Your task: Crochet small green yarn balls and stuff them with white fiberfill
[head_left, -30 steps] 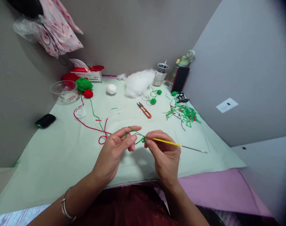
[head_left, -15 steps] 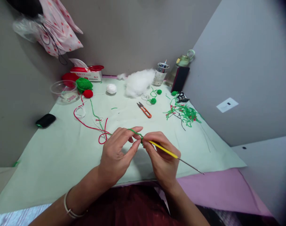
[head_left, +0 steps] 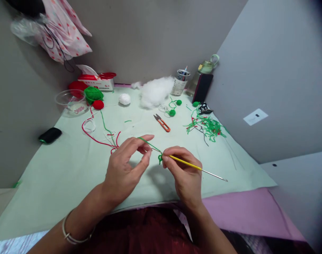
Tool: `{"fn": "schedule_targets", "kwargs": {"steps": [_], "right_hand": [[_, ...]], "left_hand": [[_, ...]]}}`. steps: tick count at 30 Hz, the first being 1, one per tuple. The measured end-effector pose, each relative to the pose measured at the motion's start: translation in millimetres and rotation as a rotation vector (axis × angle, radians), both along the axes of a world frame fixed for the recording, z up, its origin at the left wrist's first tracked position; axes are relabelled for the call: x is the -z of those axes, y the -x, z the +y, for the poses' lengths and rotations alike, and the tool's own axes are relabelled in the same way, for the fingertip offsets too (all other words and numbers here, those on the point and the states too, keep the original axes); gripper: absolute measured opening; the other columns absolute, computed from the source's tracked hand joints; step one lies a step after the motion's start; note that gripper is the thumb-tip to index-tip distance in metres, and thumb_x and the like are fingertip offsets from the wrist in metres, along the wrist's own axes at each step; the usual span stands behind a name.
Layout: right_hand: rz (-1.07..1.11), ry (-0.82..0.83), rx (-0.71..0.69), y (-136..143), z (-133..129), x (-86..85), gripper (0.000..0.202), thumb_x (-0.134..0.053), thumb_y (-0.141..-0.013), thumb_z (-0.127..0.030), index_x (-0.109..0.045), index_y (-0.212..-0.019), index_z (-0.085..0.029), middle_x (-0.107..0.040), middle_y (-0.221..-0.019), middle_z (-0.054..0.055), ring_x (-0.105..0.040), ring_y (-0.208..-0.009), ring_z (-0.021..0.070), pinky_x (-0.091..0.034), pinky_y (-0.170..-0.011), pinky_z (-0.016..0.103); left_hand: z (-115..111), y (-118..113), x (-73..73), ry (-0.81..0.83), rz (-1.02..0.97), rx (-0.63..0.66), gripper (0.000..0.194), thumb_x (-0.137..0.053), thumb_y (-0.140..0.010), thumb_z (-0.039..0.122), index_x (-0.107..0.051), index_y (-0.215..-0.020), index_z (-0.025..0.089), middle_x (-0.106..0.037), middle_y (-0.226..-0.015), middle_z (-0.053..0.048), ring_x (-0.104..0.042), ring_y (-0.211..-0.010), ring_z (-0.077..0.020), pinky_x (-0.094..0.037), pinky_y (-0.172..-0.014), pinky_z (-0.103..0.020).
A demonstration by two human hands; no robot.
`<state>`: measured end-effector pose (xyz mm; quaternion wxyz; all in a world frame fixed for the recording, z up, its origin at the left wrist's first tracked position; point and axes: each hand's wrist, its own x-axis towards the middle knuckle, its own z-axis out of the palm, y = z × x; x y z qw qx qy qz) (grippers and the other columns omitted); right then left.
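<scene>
My right hand (head_left: 186, 171) grips a crochet hook (head_left: 186, 162) with a yellow handle, its bare metal end pointing down to the right. A small loop of green crochet (head_left: 160, 157) hangs at the hook's front part, beside my right fingertips. Green yarn (head_left: 149, 143) stretches from there to the raised index finger of my left hand (head_left: 127, 165). The thumb and middle finger of that hand are close together, near the hook's thin front tip, and the crochet piece hangs apart from them. Just past my left hand lies a red yarn tail (head_left: 118, 135).
Orange thread snips (head_left: 162, 123) lie ahead of my hands. White stuffing (head_left: 156, 92), a white yarn ball (head_left: 124, 99), a red ball (head_left: 98, 104) and green yarn (head_left: 93, 94) sit farther back. Yarn scraps (head_left: 210, 126), a phone (head_left: 202, 88) and a bottle (head_left: 208, 66) are right.
My left hand has moved left, away from my right hand, and its fingertips have come off the green crochet piece. The yarn between the hands is longer, and the hook has tilted flatter.
</scene>
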<state>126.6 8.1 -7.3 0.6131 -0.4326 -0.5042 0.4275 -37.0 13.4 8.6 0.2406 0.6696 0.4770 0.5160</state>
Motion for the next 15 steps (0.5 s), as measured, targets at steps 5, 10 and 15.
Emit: {"fn": "schedule_targets", "kwargs": {"steps": [5, 10, 15], "right_hand": [[0.019, -0.018, -0.024, 1.8, -1.0, -0.8, 0.012, -0.078, -0.084, -0.013, -0.079, -0.084, -0.024, -0.073, -0.079, -0.002, -0.065, -0.067, 0.0100, -0.055, -0.064, 0.021], [0.002, -0.017, -0.032, 3.6, -1.8, -1.4, 0.014, -0.077, -0.082, -0.010, -0.078, -0.082, -0.024, -0.073, -0.079, -0.002, -0.068, -0.071, 0.0098, -0.056, -0.068, 0.019], [0.016, 0.023, -0.019, 2.9, -0.9, -0.7, 0.012, -0.078, -0.081, -0.012, -0.078, -0.081, -0.024, -0.072, -0.076, -0.003, -0.064, -0.064, 0.0084, -0.054, -0.062, 0.018]], "left_hand": [[-5.6, -7.9, -2.8, 0.024, -0.008, 0.104, 0.015, -0.070, -0.095, 0.019, -0.075, -0.108, 0.024, -0.080, -0.099, -0.004, -0.073, -0.086, -0.0199, -0.053, -0.088, -0.033], [1.1, -4.5, 8.8, -0.294, 0.318, 0.050, 0.031, -0.061, -0.094, 0.009, -0.070, -0.120, 0.022, -0.076, -0.092, -0.006, -0.068, -0.083, -0.0224, -0.053, -0.080, -0.036], [3.9, 1.1, 10.9, -0.394, 0.396, -0.047, 0.032, -0.057, -0.094, 0.004, -0.066, -0.121, 0.017, -0.073, -0.091, -0.006, -0.065, -0.083, -0.0212, -0.053, -0.079, -0.035]]}}
